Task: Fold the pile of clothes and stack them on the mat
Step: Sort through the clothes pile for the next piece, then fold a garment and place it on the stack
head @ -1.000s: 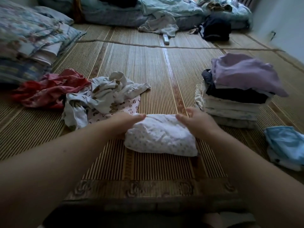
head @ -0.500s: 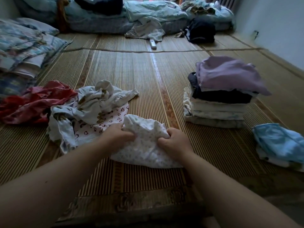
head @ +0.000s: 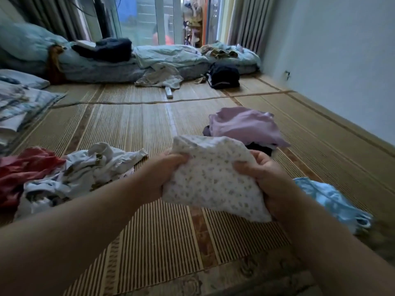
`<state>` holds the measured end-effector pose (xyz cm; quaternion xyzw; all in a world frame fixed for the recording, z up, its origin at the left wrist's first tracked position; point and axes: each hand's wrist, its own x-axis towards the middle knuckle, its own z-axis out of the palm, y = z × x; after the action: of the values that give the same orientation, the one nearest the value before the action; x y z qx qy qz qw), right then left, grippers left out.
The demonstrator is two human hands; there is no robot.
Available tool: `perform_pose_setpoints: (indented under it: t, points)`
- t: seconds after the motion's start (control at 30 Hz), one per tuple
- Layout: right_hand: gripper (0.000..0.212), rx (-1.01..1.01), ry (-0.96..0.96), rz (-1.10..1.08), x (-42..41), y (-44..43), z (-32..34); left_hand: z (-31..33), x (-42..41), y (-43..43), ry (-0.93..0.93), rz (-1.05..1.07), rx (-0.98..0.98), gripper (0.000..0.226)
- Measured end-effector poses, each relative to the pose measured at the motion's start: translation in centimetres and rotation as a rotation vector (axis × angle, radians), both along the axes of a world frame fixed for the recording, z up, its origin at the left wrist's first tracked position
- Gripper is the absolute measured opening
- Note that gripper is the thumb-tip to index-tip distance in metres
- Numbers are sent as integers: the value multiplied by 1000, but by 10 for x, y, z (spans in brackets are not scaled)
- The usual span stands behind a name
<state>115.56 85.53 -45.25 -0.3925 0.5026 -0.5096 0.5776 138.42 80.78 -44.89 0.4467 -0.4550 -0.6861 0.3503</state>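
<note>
Both hands, left hand (head: pixel 164 167) and right hand (head: pixel 259 174), grip the folded floral garment (head: pixel 211 184) by its sides, clear of the mat (head: pixel 149 231); the stack of folded clothes (head: pixel 245 129) lies just beyond, ahead-right, nearer the right hand.

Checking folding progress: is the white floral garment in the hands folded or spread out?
Folded: the white floral garment is a compact bundle, gripped at its sides by the left hand and right hand.

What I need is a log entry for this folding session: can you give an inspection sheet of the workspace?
Surface: woven mat, flat.
Job's things: floral cloth held above the mat; stack, purple on top, behind it; unfolded pile at left.
Clutter: red garment far left, blue garment right.
Grippers: left hand and right hand grip the floral cloth.
Cables: nothing seen on the mat.
Surroundings: bedding along far edge, wall right.
</note>
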Motion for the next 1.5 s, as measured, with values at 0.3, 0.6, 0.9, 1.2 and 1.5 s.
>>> perform_pose_setpoints:
  t: [0.3, 0.6, 0.9, 1.2, 1.5]
  points:
    - [65, -210, 492, -166, -98, -131, 102, 80, -123, -120, -54, 179, -126, 11]
    - [44, 82, 1297, 199, -102, -204, 18, 8, -147, -184, -1028, -87, -488, 48]
    - [48, 83, 1301, 162, -93, -204, 16, -11, -133, -189, -915, -62, -357, 70]
    - [57, 41, 1355, 8, -72, -183, 47, 17, -115, -161, -863, -3, -448, 85]
    - [58, -274, 1487, -56, 22, -178, 83, 14, 12, -149, -1035, 68, -397, 78]
